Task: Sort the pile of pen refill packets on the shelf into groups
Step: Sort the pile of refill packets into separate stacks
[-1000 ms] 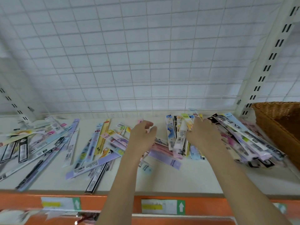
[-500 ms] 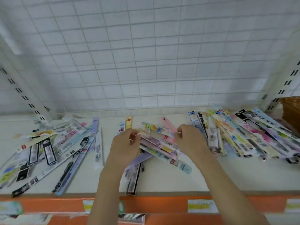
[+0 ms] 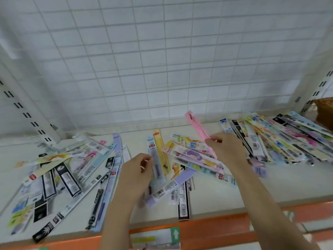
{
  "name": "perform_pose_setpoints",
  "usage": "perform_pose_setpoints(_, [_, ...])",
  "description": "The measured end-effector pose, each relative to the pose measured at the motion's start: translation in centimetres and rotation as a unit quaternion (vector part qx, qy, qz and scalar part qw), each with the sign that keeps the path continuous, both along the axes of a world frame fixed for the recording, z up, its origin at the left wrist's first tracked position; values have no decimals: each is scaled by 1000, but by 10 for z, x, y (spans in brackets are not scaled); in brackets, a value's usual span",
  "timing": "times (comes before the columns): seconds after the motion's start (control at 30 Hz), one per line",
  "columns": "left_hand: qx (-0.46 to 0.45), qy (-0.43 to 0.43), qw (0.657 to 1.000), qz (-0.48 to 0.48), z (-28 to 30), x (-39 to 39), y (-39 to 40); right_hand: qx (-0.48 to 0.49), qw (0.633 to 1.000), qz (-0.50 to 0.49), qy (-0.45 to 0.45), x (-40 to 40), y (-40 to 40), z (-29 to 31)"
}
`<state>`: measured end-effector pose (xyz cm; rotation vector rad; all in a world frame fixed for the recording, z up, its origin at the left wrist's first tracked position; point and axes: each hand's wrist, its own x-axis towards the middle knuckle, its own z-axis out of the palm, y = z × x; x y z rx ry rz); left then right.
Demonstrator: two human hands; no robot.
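Change: half a second ago both hands worked low in the middle heap; now the right hand (image 3: 226,150) has raised a pink packet (image 3: 197,126) so its far end stands tilted above the heap, and the view has swung left so the basket (image 3: 324,112) only shows at the right edge
Meaning: I judge one packet is picked out and about to go to a group; most of the sorting is not yet done
Right grip: thumb and fingers pinch the pink packet near its lower part
Left grip: the left hand (image 3: 137,175) hovers over the middle heap, fingers curled; something thin and white shows at the fingertips, but I cannot tell whether it is held
Packets: all on the white shelf (image 3: 216,193), in three clusters: left group (image 3: 59,174), middle heap (image 3: 180,165), right group (image 3: 281,139)
Count: two hands, one raised packet, three clusters, one basket; the packets overlap and blur too much to count singly, dozens at a guess
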<state>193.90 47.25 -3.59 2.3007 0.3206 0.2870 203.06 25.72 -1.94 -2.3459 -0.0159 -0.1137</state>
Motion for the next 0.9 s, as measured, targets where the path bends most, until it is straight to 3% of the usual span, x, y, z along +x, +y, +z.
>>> perform_pose_setpoints(0.13, [4, -11, 1000, -8, 1, 2, 2, 230, 972, -12, 45, -13, -7, 19])
perform_pose_setpoints(0.37, [-6, -31, 1000, 4, 5, 9, -14, 374, 925, 20, 68, -26, -22, 32])
perform_pose_setpoints(0.6, [-6, -44, 998, 36, 8, 5, -29, 431, 898, 34, 81, -20, -25, 30])
perform_pose_setpoints(0.77, [-2, -50, 998, 30, 5, 7, -47, 284, 957, 62, -14, -8, -36, 15])
perform_pose_setpoints(0.9, [91, -10, 996, 3, 4, 20, -72, 290, 954, 70, 22, -3, -48, 8])
